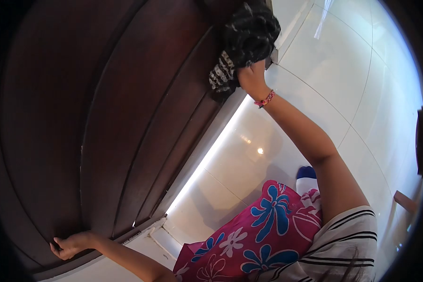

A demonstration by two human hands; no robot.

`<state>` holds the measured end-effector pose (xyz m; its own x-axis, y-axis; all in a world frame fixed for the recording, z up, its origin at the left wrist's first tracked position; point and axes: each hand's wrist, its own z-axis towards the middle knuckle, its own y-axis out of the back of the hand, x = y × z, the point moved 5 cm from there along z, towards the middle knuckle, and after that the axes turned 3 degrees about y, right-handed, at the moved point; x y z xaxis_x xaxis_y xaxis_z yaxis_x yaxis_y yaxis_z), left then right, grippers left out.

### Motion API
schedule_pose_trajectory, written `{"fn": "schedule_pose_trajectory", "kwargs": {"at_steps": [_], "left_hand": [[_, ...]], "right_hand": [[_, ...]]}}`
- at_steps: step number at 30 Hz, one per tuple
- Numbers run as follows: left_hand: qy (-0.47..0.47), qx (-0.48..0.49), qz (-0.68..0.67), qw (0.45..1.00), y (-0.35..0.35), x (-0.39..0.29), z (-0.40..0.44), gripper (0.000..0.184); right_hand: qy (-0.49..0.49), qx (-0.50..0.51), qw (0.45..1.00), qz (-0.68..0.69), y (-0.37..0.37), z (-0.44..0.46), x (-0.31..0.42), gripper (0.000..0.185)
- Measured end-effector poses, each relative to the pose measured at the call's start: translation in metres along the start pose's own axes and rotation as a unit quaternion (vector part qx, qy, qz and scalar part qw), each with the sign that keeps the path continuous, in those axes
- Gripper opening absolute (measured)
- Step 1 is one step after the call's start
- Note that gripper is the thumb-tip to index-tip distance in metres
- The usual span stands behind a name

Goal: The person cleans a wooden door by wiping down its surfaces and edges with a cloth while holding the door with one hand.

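My right hand [253, 80] is closed around a bunched black cloth [251, 35] with white markings. It presses the cloth on the dark brown wooden door [122, 108], close to its edge. A striped black-and-white part of the cloth hangs beside my fingers. At the lower left, my left hand [71, 245] rests against the same door near its other end. Its fingers are curled in, and whether they grip anything is hidden. A braided red bracelet [265, 99] circles my right wrist.
Glossy cream tiles [324, 94] cover the floor beside the door. Bright light shows in a strip along the door's edge. Below me are a pink flowered garment [268, 225] and a blue-and-white sock [306, 176]. A brown wooden piece [405, 201] stands at the right.
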<state>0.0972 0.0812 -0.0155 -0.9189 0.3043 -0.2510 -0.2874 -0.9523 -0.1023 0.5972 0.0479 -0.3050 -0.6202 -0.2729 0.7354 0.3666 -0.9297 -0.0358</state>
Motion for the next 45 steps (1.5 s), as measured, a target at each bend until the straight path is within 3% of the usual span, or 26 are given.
{"fn": "schedule_pose_trajectory", "kwargs": {"at_steps": [6,10,14,19,22,26,32,35,39,41,45], "left_hand": [[0.010,-0.028,-0.051,0.998,0.000,0.001,-0.001,0.036],[0.010,-0.013,-0.047,0.999,0.000,-0.002,-0.001,0.035],[0.031,0.002,-0.041,0.999,-0.001,-0.016,-0.006,0.034],[0.015,0.004,-0.023,1.000,0.000,-0.014,-0.006,0.035],[0.005,0.010,-0.010,1.000,0.002,-0.010,-0.003,0.035],[0.007,0.007,-0.012,1.000,0.001,-0.013,-0.006,0.035],[0.011,-0.011,-0.039,0.999,0.000,-0.004,-0.002,0.036],[0.008,-0.024,-0.055,0.998,0.000,-0.004,-0.003,0.037],[0.005,-0.026,-0.066,0.997,0.000,-0.004,-0.002,0.036],[0.002,-0.024,-0.068,0.997,0.000,-0.004,-0.002,0.035],[-0.006,-0.025,-0.059,0.998,0.000,0.002,0.001,0.033]], "right_hand": [[-0.125,0.017,0.989,0.072,0.005,-0.063,-0.025,0.029],[-0.026,0.088,0.996,0.021,0.000,-0.042,-0.004,0.038],[0.055,0.006,0.998,-0.029,-0.004,-0.003,0.035,0.053],[0.018,0.077,0.992,-0.100,-0.015,-0.049,-0.009,0.046],[-0.036,0.118,0.992,-0.033,-0.010,-0.072,-0.025,0.042],[-0.122,0.069,0.988,0.068,-0.009,-0.077,-0.035,0.039],[0.046,0.068,0.995,-0.049,-0.006,-0.008,0.031,0.038],[0.059,0.022,0.997,-0.036,-0.009,0.006,0.011,0.035],[-0.009,-0.033,0.999,0.014,0.003,0.002,0.003,0.029],[-0.006,-0.095,0.995,-0.029,0.008,-0.013,-0.005,0.029],[-0.111,-0.010,0.994,-0.009,-0.002,-0.077,-0.044,0.035]]}}
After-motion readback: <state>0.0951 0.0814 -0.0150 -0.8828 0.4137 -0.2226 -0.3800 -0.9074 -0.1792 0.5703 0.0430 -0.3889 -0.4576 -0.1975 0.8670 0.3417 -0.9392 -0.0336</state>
